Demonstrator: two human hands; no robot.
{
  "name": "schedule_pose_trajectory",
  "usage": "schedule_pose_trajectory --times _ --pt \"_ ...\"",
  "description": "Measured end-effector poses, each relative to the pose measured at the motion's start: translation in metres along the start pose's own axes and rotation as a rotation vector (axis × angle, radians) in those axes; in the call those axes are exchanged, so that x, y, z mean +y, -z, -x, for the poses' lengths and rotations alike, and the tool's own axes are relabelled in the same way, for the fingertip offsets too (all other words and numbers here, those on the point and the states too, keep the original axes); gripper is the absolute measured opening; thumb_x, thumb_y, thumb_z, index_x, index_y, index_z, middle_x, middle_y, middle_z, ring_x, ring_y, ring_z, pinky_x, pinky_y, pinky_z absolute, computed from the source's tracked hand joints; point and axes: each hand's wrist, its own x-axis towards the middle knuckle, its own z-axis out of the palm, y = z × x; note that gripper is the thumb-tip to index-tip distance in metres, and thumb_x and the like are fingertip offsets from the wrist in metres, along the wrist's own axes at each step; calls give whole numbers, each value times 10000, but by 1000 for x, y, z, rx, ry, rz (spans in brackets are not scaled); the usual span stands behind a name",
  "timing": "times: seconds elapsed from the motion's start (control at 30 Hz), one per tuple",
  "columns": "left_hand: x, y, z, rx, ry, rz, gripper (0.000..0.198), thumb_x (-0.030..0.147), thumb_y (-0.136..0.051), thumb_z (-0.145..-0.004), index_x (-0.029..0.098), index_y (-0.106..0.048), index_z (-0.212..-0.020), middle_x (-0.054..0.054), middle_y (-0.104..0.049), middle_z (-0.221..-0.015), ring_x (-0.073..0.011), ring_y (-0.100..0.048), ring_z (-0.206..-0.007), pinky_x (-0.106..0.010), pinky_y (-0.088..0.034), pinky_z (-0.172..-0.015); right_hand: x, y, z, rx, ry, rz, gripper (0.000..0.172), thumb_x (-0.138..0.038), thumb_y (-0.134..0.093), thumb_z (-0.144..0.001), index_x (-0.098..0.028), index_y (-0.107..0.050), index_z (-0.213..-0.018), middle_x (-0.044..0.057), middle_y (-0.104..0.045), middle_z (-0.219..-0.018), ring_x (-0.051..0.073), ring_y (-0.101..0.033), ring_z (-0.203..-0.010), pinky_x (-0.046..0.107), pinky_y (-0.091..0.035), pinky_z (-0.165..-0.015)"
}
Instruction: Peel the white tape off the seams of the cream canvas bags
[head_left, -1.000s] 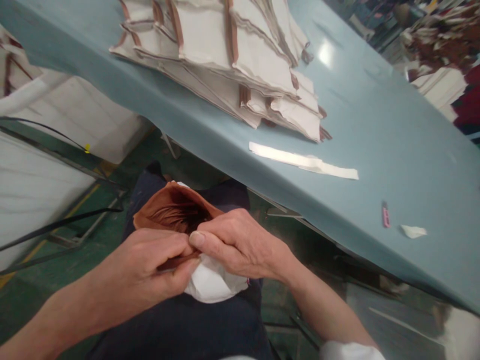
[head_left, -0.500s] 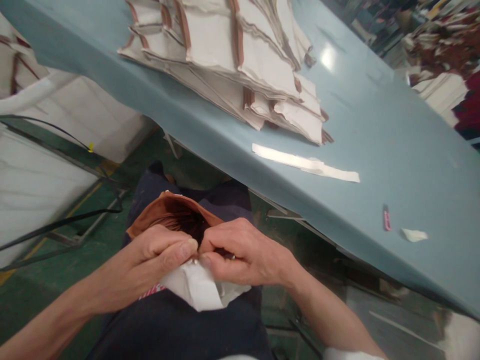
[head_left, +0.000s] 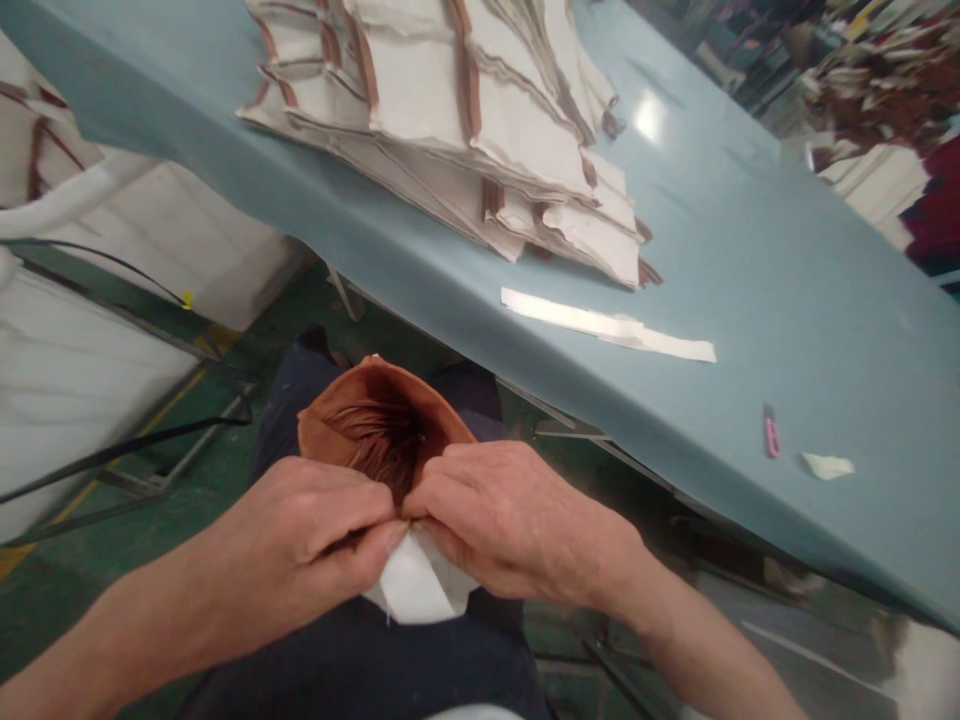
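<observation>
A fabric bag [head_left: 375, 420] with a brown lining and a white outer side rests over my lap, its mouth gaping upward. My left hand [head_left: 322, 540] pinches the near rim of the bag. Right beside it, my right hand [head_left: 502, 520] grips the same rim, and the fingertips of both hands nearly meet. Below the fingers hangs a white fabric flap [head_left: 421, 580]. The exact spot where the fingers press is partly hidden.
Stacked white fabric pieces with brown edging [head_left: 420, 90] lie on the blue table [head_left: 750, 250]. Nearer its edge are a white strip [head_left: 607, 325], a small pink cutter [head_left: 772, 433] and a white scrap [head_left: 827, 466]. Fabric heaps [head_left: 877, 110] stand farther right.
The bag's mouth has opened wider and tipped toward me. Both hands have shifted slightly to the right along the rim, and the left fingers have curled in more.
</observation>
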Motion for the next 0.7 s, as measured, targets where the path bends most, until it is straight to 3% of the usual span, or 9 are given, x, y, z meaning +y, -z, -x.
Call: schedule_pose_trajectory --times 0.3,0.47,0.6,0.7 --pt "0 -3 9 38 18 48 336 179 -496 -1175 240 -631 -873 95 -677 -739 -69 -647 -628 -194 -438 -616 33 -17 -1 118 -52 -502 278 -343 -538 -1235 -204 -687 -1045 38 -767 -972 157 -680 -880 269 -500 -834" --pt "-6 -4 14 32 34 89 351 207 -523 -1180 237 -620 -844 88 -662 -732 -71 -632 -627 -195 -433 -626 31 -20 -4 127 -130 -614 331 -403 -584 -1192 -209 -665 -936 6 -726 -893 139 -623 -810 266 -467 -796" --pt "-6 -2 10 27 48 135 355 188 -554 -1150 230 -589 -800 84 -630 -702 -84 -590 -611 -202 -411 -604 23 -12 -14 12 -288 -587 467 -528 -583 -1162 -212 -599 -819 -41 -598 -765 122 -511 -716 284 -364 -718" --pt "-7 -1 9 0 94 184 375 178 -563 -1120 225 -567 -748 80 -604 -664 -97 -559 -593 -208 -398 -584 23 -16 -22 -92 -332 -722 588 -658 -639 -1104 -222 -502 -733 -79 -418 -659 111 -390 -649 282 -298 -649"
